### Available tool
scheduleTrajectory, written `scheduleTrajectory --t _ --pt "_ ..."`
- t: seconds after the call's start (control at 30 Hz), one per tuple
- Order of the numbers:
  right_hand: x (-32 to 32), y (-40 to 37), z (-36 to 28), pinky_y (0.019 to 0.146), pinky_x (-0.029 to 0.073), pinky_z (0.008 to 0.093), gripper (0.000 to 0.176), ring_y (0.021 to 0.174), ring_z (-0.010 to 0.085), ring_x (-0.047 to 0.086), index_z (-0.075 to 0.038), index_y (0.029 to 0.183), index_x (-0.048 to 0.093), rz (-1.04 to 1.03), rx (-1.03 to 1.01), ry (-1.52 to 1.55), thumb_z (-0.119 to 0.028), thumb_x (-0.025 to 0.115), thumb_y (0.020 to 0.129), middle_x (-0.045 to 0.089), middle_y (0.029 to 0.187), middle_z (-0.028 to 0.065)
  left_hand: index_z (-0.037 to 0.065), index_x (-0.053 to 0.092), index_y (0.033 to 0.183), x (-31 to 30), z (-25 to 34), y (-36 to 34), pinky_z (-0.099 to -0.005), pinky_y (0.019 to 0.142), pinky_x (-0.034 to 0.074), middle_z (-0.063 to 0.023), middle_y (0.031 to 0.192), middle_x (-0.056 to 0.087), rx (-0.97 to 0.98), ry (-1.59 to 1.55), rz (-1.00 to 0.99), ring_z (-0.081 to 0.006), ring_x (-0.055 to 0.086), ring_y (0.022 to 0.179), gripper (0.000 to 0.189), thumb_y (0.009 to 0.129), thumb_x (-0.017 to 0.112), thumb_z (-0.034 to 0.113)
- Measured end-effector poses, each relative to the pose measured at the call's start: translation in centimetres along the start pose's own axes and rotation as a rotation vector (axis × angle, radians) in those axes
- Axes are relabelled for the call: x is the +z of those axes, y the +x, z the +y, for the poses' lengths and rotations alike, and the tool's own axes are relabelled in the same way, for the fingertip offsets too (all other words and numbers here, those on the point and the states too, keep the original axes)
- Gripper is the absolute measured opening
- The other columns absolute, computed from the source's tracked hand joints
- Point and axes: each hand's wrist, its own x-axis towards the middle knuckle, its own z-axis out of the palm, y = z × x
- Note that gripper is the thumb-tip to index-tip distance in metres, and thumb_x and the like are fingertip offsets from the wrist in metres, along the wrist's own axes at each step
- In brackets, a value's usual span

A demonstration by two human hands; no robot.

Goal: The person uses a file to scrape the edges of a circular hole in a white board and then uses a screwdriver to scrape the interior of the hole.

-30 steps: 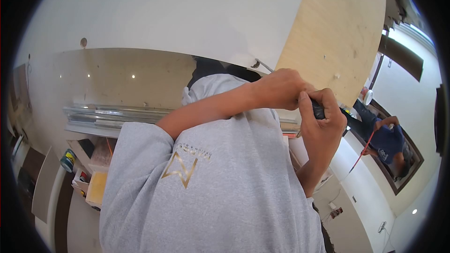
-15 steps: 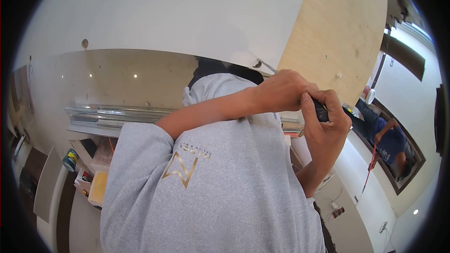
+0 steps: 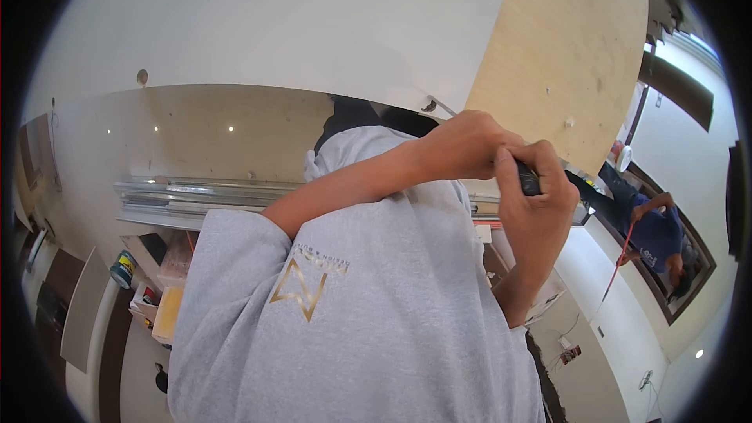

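Note:
My right hand (image 3: 540,188) is closed round the black handle (image 3: 529,180) of a long thin tool. Against it, my left hand (image 3: 470,143) wraps the tool's front part, its fingers mostly hidden. The thin metal shaft (image 3: 445,106) comes out past my left hand and points at a small dark fitting or hole (image 3: 429,105) near the edge of a white panel (image 3: 313,31). Whether the tip touches it is too small to tell. My left forearm crosses in front of my grey shirt.
A light wooden panel (image 3: 564,55) adjoins the white one. Metal strips (image 3: 204,196) lie beneath the white panel's edge. At the left are a green tub (image 3: 123,269) and boxes (image 3: 167,313). To the right, a person in blue (image 3: 656,233) holds a long red pole (image 3: 619,266).
Both hands, still on the tool, have shifted slightly left and up. The view has moved a little. The person in blue has shifted the red pole slightly.

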Motion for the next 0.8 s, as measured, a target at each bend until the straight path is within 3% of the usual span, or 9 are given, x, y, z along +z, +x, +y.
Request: scheduleTrajectory --t 0.13,0.43,0.53,0.63,0.73,0.8 --pt "-0.5 -0.2 1.8 0.059 0.049 0.0304 0.015 0.061 0.012 0.064 -0.002 0.093 0.071 0.035 0.024 0.036 -0.012 0.08 0.097 0.071 0.071 0.0094 0.012 0.069 0.092 0.6 -0.4 0.4 -0.0427 0.06 0.052 -0.0084 0.075 0.068 0.006 0.054 -0.069 -0.0349 0.066 0.067 0.019 0.078 0.08 0.007" --pt "-1.1 -0.4 -0.1 0.059 0.051 0.0316 0.013 0.061 0.0127 0.067 -0.002 0.095 0.072 -0.009 0.057 0.075 -0.011 0.081 0.096 0.069 0.07 0.0103 0.013 0.073 0.092 0.4 0.6 0.3 -0.0412 0.064 0.054 -0.0075 0.078 0.071 -0.019 0.011 -0.022 -0.034 0.068 0.071 0.018 0.077 0.081 0.007" --pt "-0.8 -0.4 -0.2 0.059 0.051 0.032 0.01 0.064 0.0139 0.071 -0.002 0.095 0.073 0.01 -0.019 0.035 -0.008 0.081 0.095 0.069 0.071 0.0119 0.007 0.069 0.081 -0.3 1.6 0.3 -0.0459 0.064 0.056 -0.0152 0.073 0.07 -0.036 -0.049 0.033 -0.0393 0.072 0.072 0.011 0.08 0.08 0.011" --pt "-0.3 -0.3 -0.5 0.06 0.053 0.034 0.009 0.065 0.0208 0.072 -0.003 0.096 0.074 -0.001 -0.101 0.049 -0.006 0.082 0.092 0.072 0.076 0.0128 0.008 0.068 0.082 -0.5 1.2 -0.2 -0.0436 0.063 0.056 -0.0138 0.073 0.07 -0.006 0.005 0.071 -0.0376 0.072 0.071 0.013 0.081 0.08 0.012" --pt "1.8 -0.1 -0.2 0.062 0.055 0.0364 0.011 0.065 0.0291 0.07 -0.005 0.097 0.075 -0.018 -0.253 0.031 -0.006 0.083 0.089 0.074 0.081 0.0124 0.007 0.08 0.097 0.1 -0.9 -2.0 -0.0382 0.063 0.055 -0.0101 0.081 0.075 0.015 -0.099 0.204 -0.0293 0.072 0.07 0.014 0.083 0.078 0.009" --pt "1.4 -0.5 -0.3 0.062 0.055 0.0374 0.01 0.066 0.0322 0.07 -0.005 0.096 0.074 -0.06 -0.255 -0.046 -0.006 0.082 0.089 0.074 0.083 0.0116 0.006 0.081 0.096 0.2 -1.1 -2.5 -0.0379 0.064 0.056 -0.0101 0.083 0.076 -0.002 -0.039 0.189 -0.0277 0.073 0.071 0.014 0.083 0.078 0.009"
